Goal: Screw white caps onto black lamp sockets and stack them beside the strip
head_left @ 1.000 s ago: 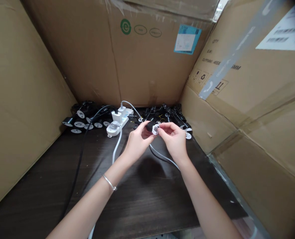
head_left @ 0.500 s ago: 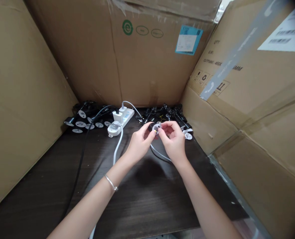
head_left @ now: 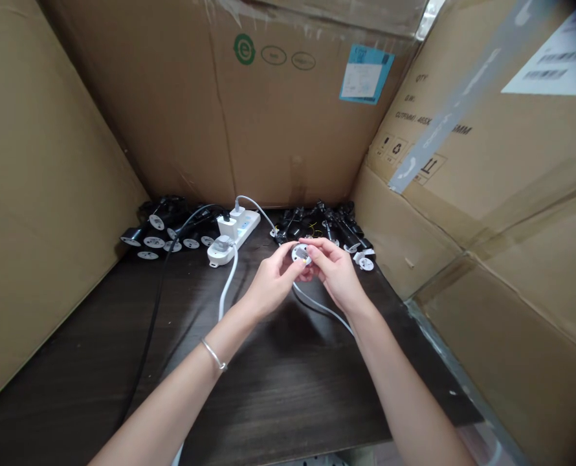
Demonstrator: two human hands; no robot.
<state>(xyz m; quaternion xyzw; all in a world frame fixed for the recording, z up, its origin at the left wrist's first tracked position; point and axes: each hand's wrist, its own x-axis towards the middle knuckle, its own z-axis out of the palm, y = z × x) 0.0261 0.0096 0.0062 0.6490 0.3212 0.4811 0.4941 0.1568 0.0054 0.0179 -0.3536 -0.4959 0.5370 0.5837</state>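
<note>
Three big cardboard boxes wall in the workspace: a plain one on the left (head_left: pixel 35 213), a back box (head_left: pixel 278 136) with a round green mark, and a printed one on the right (head_left: pixel 487 226) with a strip of tape across it. Between them spreads a dark table (head_left: pixel 249 401). Against the back box lie two heaps of black parts, a left heap (head_left: pixel 164 210) with many round white ends facing forward and a right heap (head_left: pixel 341 223) with a few yellow wires. A black cord (head_left: pixel 155 317) and a thick white cord (head_left: pixel 227 285) trail across the tabletop. The left hand (head_left: pixel 273 278) and right hand (head_left: pixel 336 268) meet in front of the right heap, both closed on one small piece. A white power strip (head_left: pixel 249 223) with plugs in it sits between the heaps, and a blue label (head_left: pixel 367 74) is stuck to the back box. A bracelet (head_left: pixel 213 356) circles the left wrist. The gripped piece, a white disc (head_left: pixel 296 254), is held above the table, its face tilted toward the camera; the left thumb presses its lower edge, the right thumb its right side. What lies behind it is hidden by the fingers.
</note>
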